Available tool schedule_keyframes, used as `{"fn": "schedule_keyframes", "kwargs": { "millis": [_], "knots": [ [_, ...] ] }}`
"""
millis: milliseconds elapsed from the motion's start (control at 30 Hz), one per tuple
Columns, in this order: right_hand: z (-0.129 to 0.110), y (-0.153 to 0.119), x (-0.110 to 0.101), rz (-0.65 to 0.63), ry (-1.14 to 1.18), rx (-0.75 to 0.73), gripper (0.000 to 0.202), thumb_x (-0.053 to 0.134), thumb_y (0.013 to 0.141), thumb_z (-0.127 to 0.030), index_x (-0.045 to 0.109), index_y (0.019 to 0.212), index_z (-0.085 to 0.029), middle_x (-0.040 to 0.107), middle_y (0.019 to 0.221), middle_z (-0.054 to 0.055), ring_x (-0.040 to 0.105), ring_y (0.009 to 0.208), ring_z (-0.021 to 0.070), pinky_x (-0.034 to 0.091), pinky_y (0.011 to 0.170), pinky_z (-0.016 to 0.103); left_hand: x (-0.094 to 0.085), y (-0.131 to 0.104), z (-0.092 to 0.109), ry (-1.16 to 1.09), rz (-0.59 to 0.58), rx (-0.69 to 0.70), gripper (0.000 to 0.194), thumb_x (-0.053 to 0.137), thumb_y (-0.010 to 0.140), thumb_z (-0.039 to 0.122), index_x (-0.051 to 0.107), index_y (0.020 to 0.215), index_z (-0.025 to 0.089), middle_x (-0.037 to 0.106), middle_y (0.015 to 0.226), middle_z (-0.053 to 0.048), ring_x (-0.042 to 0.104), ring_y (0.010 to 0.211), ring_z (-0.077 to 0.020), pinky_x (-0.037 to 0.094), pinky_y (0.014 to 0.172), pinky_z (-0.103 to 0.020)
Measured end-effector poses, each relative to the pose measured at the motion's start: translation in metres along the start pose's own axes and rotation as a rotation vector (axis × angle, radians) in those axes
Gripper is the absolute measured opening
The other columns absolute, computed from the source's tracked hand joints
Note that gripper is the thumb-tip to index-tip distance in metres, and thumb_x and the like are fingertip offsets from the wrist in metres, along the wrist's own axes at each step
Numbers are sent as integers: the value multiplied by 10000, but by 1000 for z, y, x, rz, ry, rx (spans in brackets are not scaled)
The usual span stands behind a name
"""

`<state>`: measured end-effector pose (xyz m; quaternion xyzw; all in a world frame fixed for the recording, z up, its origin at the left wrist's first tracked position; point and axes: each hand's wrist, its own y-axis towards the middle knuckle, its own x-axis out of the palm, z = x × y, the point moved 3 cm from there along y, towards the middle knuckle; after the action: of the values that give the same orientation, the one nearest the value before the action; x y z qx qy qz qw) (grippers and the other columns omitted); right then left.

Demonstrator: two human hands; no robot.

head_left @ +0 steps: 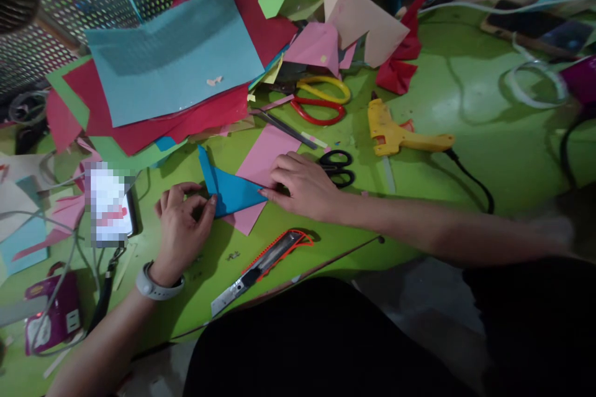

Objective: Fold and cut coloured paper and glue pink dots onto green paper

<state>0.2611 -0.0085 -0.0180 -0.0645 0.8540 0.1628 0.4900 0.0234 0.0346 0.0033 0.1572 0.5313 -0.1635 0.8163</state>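
Note:
A folded piece of blue paper point(236, 191) lies over a pink paper sheet point(266, 152) on the green table. One narrow blue flap sticks up at its left end. My left hand point(185, 218) has thumb and fingers closed at the blue paper's lower left edge. At the right tip, my right hand point(302, 187) pinches the same paper, its other fingers curled under. Black-handled scissors point(338, 167) rest just beyond the right hand, their blades hidden. Below the paper is a utility knife point(261, 270) with an orange edge and its blade showing.
A yellow glue gun point(388, 130) with a black cord lies to the right. Scissors with red and yellow handles point(321, 99) sit behind the paper. Stacked coloured sheets point(177, 56) fill the back left. A lit phone point(109, 205) and purple power strip point(53, 310) are at left.

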Motion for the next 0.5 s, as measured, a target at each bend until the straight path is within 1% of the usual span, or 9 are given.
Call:
{"fn": "schedule_keyframes", "kwargs": {
  "millis": [100, 500],
  "knots": [
    [0, 1, 0, -6, 6, 5, 255, 625, 961, -357, 643, 787, -172, 610, 871, 79, 531, 883, 233, 429, 811, 375, 0, 0, 0, 13, -9, -20, 368, 552, 960, 414, 671, 676, 214, 647, 1112, -86, 542, 1072, -287, 350, 924, -462],
    [0, 2, -1, -29, 6, 8, 243, 648, 950, -360, 662, 797, -171, 632, 901, 80, 542, 900, 231, 427, 816, 366, 1, -1, -2, -1, -9, 7, 348, 554, 955, 416, 681, 703, 213, 653, 1127, -92, 559, 1098, -293, 358, 937, -474]
  ]
}}
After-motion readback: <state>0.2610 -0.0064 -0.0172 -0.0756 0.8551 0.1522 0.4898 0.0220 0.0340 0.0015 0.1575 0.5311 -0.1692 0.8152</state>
